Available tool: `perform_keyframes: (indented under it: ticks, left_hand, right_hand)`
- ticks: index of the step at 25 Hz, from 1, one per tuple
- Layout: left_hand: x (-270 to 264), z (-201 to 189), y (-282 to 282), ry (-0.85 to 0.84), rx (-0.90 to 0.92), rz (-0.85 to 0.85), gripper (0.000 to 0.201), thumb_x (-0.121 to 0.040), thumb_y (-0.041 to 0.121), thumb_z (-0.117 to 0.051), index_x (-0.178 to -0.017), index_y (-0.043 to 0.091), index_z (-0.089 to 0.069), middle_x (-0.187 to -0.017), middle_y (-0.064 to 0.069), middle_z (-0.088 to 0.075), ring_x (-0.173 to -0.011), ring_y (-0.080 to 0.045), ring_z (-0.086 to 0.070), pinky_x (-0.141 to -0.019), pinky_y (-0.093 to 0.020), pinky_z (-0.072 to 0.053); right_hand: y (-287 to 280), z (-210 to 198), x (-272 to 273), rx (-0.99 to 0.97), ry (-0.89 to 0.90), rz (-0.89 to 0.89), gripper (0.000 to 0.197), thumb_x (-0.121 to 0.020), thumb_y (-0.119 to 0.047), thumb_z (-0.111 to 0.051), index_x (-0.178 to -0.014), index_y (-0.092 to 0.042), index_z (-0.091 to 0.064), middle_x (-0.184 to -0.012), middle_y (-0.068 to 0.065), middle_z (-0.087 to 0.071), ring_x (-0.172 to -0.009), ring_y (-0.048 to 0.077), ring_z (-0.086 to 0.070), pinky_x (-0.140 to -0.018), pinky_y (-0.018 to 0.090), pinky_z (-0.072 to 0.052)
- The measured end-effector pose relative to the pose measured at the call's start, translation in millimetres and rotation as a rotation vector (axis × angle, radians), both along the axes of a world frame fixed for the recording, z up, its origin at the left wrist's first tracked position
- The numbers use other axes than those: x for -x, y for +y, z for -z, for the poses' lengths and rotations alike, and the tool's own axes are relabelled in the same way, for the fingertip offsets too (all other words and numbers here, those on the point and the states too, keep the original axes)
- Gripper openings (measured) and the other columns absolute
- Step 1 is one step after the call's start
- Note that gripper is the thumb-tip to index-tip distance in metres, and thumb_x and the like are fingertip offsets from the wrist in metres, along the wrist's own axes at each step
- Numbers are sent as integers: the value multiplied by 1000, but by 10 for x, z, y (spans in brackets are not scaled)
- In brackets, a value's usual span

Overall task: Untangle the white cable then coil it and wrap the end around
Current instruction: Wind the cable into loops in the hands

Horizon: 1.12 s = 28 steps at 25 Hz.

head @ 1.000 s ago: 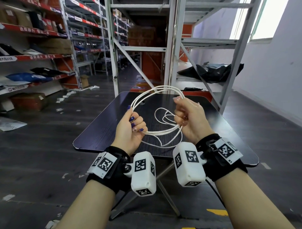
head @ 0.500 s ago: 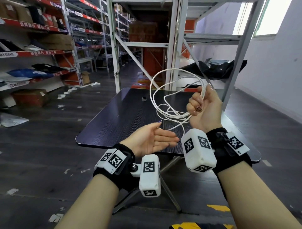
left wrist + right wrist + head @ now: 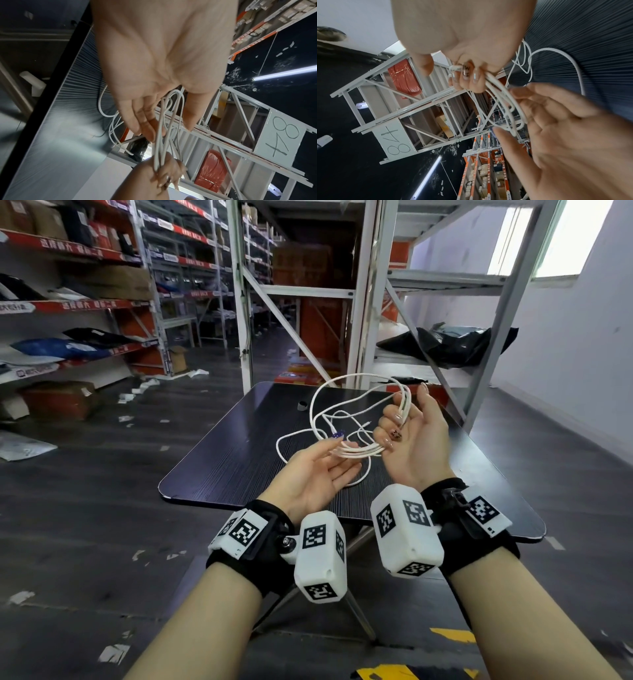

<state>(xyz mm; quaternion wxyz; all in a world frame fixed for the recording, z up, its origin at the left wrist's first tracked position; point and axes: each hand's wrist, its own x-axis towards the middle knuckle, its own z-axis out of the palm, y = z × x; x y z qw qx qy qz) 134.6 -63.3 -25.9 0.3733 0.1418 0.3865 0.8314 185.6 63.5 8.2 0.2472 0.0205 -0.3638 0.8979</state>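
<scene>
The white cable (image 3: 359,375) hangs in several loose loops above the dark table (image 3: 222,467). My right hand (image 3: 407,419) holds the bundled strands, fingers curled round them with the palm facing me. A loose length droops to the tabletop. My left hand (image 3: 342,457) lies palm up just left of it, fingers straight. The lower end of the bundle rests between its thumb and fingers. In the left wrist view the cable (image 3: 158,142) runs from my left hand (image 3: 168,129) to the right hand (image 3: 164,174). The right wrist view shows curled fingers (image 3: 471,81) clamping the cable (image 3: 501,92).
A small round cap (image 3: 302,405) sits near the table's far edge. Grey metal shelving (image 3: 363,302) stands right behind the table, with a black bag (image 3: 445,344) on a shelf. Warehouse racks (image 3: 85,302) line the left. Paper scraps litter the floor.
My left hand let go of the coil, opened and came back palm up under the bundle. My right hand lifted the coil, then lowered it toward the left hand.
</scene>
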Motion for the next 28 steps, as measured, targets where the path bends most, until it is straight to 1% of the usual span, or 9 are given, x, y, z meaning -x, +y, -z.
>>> perform_keyframes:
  ticks: [3,6,8,11,14,17,21,24,28]
  left_hand:
    - [23,-19,20,-94,-39,-56,30,-98,22,-40,-75,9,-51,-69,-3,-62,-74,-17,-69,-67,-27,-58]
    - [48,-36,-16,-165,-148,-103,33,-100,22,-37,-72,10,-48,-64,-2,-56,-64,-16,-69,-66,-31,-58]
    - [58,-51,-36,-164,-194,-134,33,-99,24,-37,-70,12,-46,-58,1,-48,-50,-10,-59,-65,-29,-57]
    - [144,-49,-105,-197,-280,-188,36,-99,32,-37,-67,16,-42,-45,7,-34,-33,-4,-32,-47,-18,-38]
    - [256,-48,-190,-191,-295,-222,44,-97,45,-36,-62,19,-37,-39,6,-27,-27,-6,-22,-36,-16,-22]
    - [281,-39,-219,-183,-281,-248,48,-97,49,-34,-59,20,-33,-38,7,-26,-27,-5,-22,-34,-16,-20]
    - [321,-19,-241,-224,-332,-274,44,-100,34,-35,-60,17,-35,-42,8,-32,-31,-3,-27,-37,-15,-26]
    - [345,-16,-264,-214,-328,-288,36,-101,24,-33,-67,14,-39,-44,7,-37,-32,-4,-31,-38,-14,-30]
    - [344,-2,-279,-212,-317,-290,32,-101,23,-33,-72,13,-41,-45,7,-40,-36,-3,-37,-43,-12,-38]
  right_hand:
    - [-42,28,18,-37,-57,-44,41,-97,-46,-34,-78,-13,-47,-50,-6,-33,-39,6,-23,-37,17,-19]
    - [-57,68,30,-54,-134,-92,48,-97,-53,-28,-80,-12,-46,-49,-6,-33,-36,6,-24,-37,17,-18]
    - [-44,95,29,-50,-177,-116,55,-97,-57,-22,-83,-10,-47,-48,-5,-34,-35,6,-24,-36,17,-18]
    - [-27,129,7,-43,-245,-112,65,-96,-60,-16,-89,-7,-53,-45,-5,-32,-33,6,-23,-35,16,-17]
    - [-37,137,-11,-28,-284,-124,70,-97,-58,-13,-92,-6,-58,-42,-5,-31,-32,6,-22,-36,15,-17]
    - [-68,119,6,-22,-307,-135,66,-99,-52,-15,-95,-4,-60,-40,-6,-31,-30,5,-22,-33,15,-18]
    - [-32,101,5,7,-314,-162,56,-102,-43,-21,-96,-2,-58,-40,-6,-31,-29,4,-23,-30,15,-20]
    - [3,100,-2,11,-302,-177,53,-102,-41,-24,-96,-1,-58,-41,-7,-32,-29,4,-24,-30,15,-21]
    - [-2,91,-16,-6,-284,-174,55,-101,-44,-24,-95,-2,-59,-42,-7,-32,-31,4,-24,-31,15,-21]
